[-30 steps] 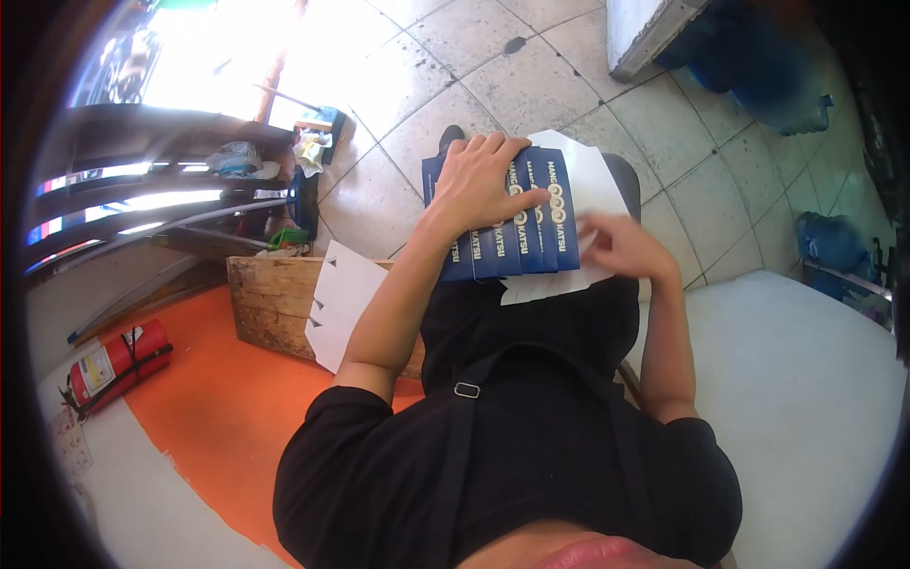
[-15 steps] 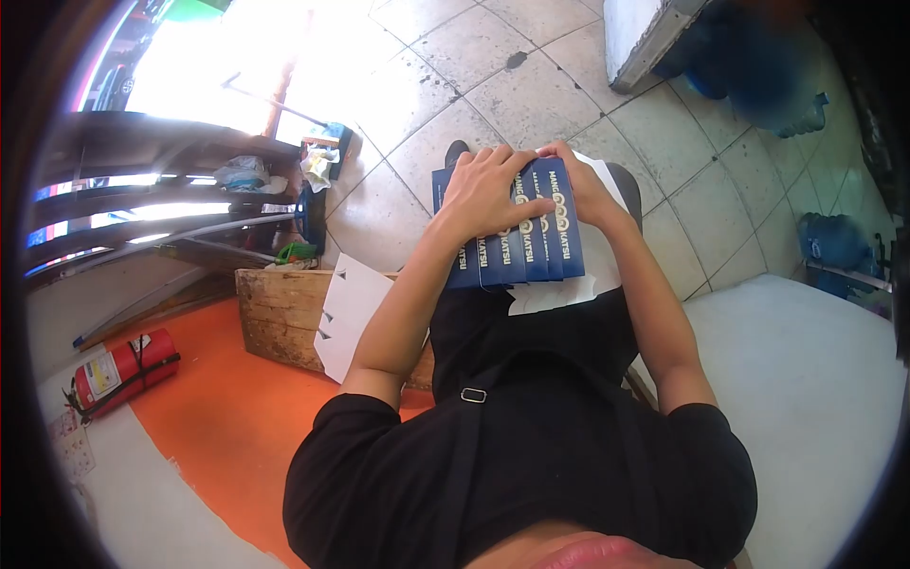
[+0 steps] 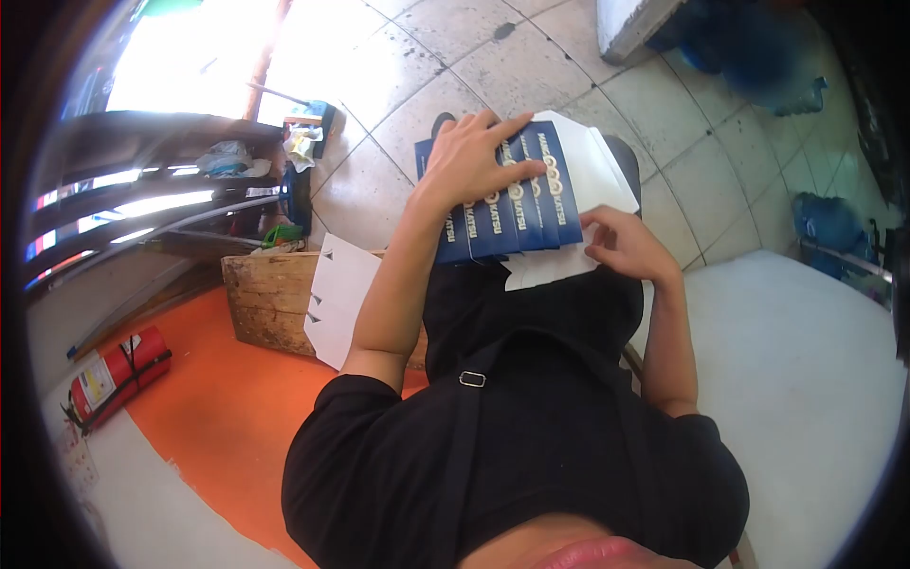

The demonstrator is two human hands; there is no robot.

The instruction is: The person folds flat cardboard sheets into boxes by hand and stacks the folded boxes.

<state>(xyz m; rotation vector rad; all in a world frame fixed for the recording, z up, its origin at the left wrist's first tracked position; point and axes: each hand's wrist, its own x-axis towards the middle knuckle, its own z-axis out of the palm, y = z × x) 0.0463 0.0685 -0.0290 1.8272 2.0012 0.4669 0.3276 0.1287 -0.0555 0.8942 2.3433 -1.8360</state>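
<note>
A fanned stack of blue printed cardboard sheets (image 3: 533, 223) lies across my lap, its overlapping edges showing pale lettering. My left hand (image 3: 474, 161) is on top of the stack, fingers hooked over its far edge and thumb laid across the print. Beneath the blue sheets, white cardboard (image 3: 599, 171) sticks out on the right and at the near side. Beside the right edge of the stack is my right hand (image 3: 633, 247), its fingers bent and a gap between thumb and forefinger. Nothing shows between those fingers; whether the tips touch the cardboard I cannot tell.
A white cut sheet (image 3: 336, 299) leans on a wooden board (image 3: 270, 302) to my left. Further left are a red fire extinguisher (image 3: 118, 375) and a dark slatted rack (image 3: 123, 194). A white surface (image 3: 787, 379) is at my right, with blue water bottles (image 3: 829, 228) beyond.
My right hand has come back from the far right corner of the stack to its near right side. More white cardboard is uncovered. My left hand stays on the blue sheets.
</note>
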